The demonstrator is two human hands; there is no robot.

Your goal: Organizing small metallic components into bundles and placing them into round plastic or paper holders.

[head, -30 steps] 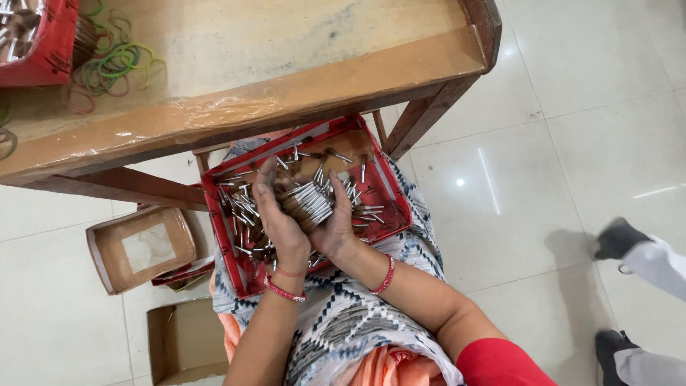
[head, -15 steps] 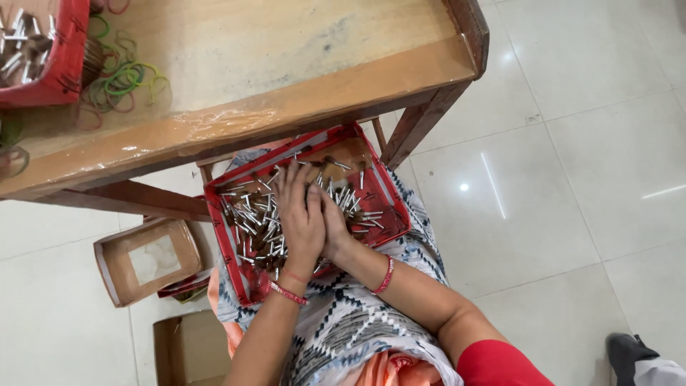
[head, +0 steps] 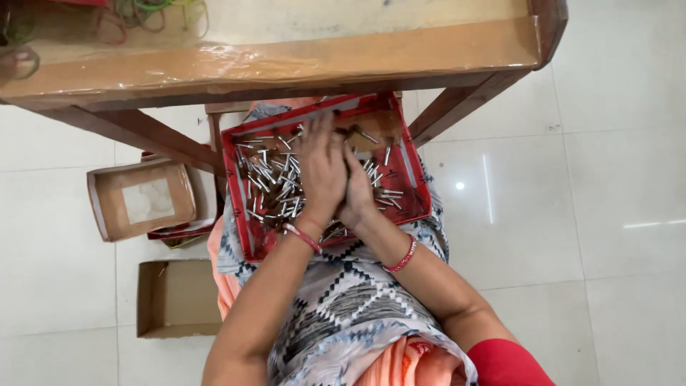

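Both hands pressed side by side into a red tray of small metal pins.

The left hand (head: 321, 171) lies palm down, fingers extended and close together, on the metal pins (head: 275, 186); the right hand (head: 357, 187) presses against it, fingers curled into the pile, whether it grips any I cannot tell. The red tray (head: 414, 189) rests on the person's lap under the wooden table (head: 286, 61). On the floor to the left sit an open cardboard box with a pale panel (head: 143, 200) and a plain brown carton (head: 175, 299).
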